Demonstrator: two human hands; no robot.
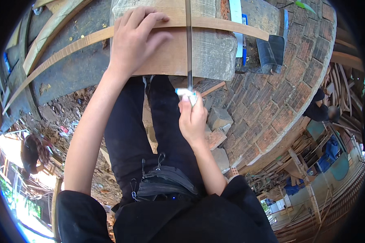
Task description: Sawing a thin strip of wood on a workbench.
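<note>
A long, thin wooden strip point(227, 26) lies across a thick wooden block point(215, 52). My left hand point(134, 36) holds the strip down on the block, fingers bent over it and thumb stretched out on the near side. In my right hand point(193, 117) is the handle of a narrow saw, wrapped in white and blue. Its long, thin dark blade point(189, 48) points away from me and crosses the strip, to the right of my left hand. Whether the blade has cut into the wood I cannot tell.
Right of the block lie a blue pen point(244, 40), a pale flat piece point(236, 24) and a dark curved piece point(271, 50). Curved wood point(48, 36) is at far left. Brick paving point(267, 105) spreads right, with loose bricks point(220, 119) nearby. Another person point(318, 107) is at far right.
</note>
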